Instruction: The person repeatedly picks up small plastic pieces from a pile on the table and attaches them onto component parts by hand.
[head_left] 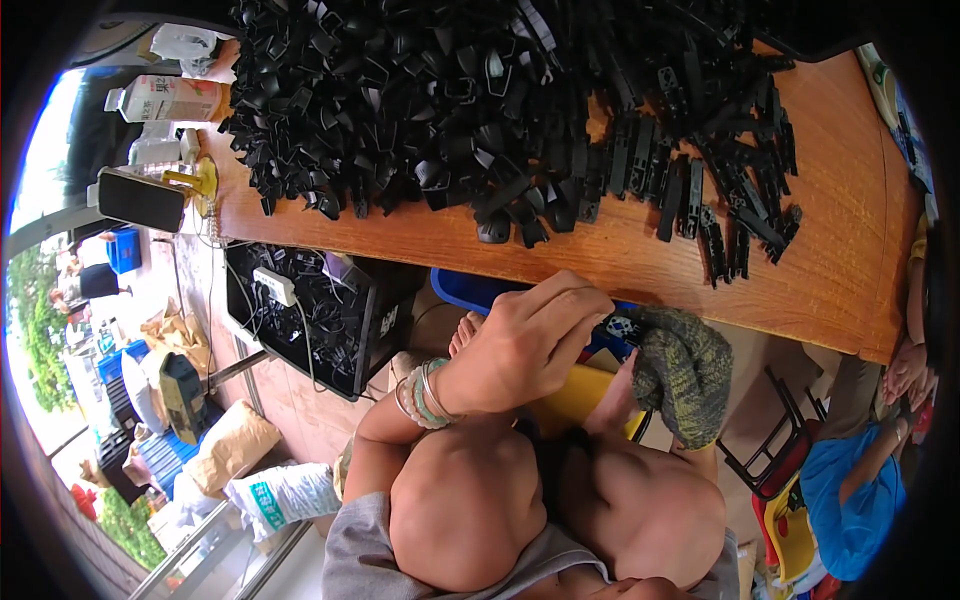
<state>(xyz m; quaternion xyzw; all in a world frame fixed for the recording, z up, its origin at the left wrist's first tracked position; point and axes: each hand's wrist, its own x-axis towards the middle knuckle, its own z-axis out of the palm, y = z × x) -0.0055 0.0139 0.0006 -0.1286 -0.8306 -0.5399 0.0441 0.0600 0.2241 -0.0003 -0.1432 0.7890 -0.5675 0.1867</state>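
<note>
My left hand, with beaded bracelets on the wrist, is curled just below the front edge of the wooden table. Its fingertips meet my right hand, which wears a green-grey knitted glove and is bunched up. Whatever sits between the two hands is hidden by the fingers. Both hands hover over my bare knees. On the table above lies a big heap of black plastic clips, and to its right are several long black strips laid side by side.
Under the table stand a black crate of parts and a blue bin. A yellow stool is by my knees. A phone on a stand and a bottle sit far left. Another person in blue sits right.
</note>
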